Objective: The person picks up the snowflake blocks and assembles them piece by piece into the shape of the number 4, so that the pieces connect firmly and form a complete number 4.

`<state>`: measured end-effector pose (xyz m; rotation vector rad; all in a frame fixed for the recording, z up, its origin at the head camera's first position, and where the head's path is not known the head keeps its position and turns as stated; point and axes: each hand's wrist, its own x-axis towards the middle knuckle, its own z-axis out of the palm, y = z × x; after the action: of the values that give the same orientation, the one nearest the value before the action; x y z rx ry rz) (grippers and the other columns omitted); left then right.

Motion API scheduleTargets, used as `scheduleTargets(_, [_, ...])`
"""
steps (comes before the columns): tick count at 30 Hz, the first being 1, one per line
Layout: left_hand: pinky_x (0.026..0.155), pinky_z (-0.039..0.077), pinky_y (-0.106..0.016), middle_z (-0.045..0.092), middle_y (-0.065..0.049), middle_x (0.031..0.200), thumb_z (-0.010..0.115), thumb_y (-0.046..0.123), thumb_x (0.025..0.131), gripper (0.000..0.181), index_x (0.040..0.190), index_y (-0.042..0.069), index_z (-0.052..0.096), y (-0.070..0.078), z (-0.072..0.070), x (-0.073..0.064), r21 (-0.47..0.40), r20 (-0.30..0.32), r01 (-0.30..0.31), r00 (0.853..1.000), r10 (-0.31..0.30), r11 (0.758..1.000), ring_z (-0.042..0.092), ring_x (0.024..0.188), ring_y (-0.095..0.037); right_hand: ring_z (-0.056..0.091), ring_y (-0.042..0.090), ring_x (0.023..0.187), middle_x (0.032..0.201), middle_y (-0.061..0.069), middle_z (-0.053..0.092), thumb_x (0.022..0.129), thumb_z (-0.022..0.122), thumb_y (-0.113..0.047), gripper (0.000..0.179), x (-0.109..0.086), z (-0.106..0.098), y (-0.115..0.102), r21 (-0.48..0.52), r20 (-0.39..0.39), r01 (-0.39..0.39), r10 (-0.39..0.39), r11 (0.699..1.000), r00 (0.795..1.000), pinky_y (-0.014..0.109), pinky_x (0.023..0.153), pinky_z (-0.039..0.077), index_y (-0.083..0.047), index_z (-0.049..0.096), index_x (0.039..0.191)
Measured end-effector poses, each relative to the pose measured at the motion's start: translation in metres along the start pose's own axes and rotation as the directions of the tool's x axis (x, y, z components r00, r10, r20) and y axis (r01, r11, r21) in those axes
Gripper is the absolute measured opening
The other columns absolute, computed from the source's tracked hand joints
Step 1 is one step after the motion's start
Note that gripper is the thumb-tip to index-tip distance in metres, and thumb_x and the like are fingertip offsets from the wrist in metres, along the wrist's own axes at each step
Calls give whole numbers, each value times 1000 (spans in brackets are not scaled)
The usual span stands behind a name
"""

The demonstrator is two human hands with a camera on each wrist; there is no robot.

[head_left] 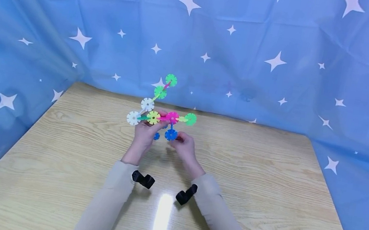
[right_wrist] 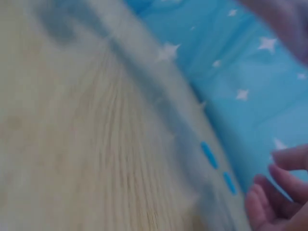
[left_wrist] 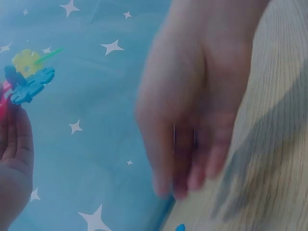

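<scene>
My left hand (head_left: 144, 137) holds up a branching chain of slotted plastic snowflake discs, its thumb lying by the pink disc (head_left: 172, 117). White (head_left: 148, 104), yellow (head_left: 153, 117) and green discs (head_left: 190, 119) are linked in it. From the pink one a blue disc (head_left: 171, 135) hangs off a blue link. My right hand (head_left: 184, 147) is close beside that blue disc in the head view. The right wrist view shows its fingers (right_wrist: 279, 197) loosely bent with nothing between them. Two loose blue discs (right_wrist: 208, 154) lie on the table near those fingers.
The wooden table (head_left: 267, 184) ends at a blue star-patterned cloth (head_left: 238, 51) behind and at the sides. Black camera mounts (head_left: 143, 179) sit on both wrists over light sleeves (head_left: 103, 202). A bright reflection lies on the tabletop between the forearms.
</scene>
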<state>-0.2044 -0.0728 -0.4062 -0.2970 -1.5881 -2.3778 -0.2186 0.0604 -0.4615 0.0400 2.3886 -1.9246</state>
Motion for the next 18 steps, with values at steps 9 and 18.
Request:
scheduleTargets(9, [84,53,-23,69,7,91,63,-9,82,32,87,23,69,4,-2,3,2,35,-54,998,54,999,63,93,-12,59,21,100,107,6,66,85,68,-22,28,31,25,7,-375,136,53,-1,926,991,34,88,50,-8,66,110])
scheduleTargets(18, [80,55,-24,68,7,90,65,-9,80,31,87,21,66,9,0,1,43,15,-27,1000,26,999,64,91,-11,53,25,113,116,13,61,83,71,-19,47,40,41,-1,-576,330,409,-256,708,909,37,100,43,2,55,122])
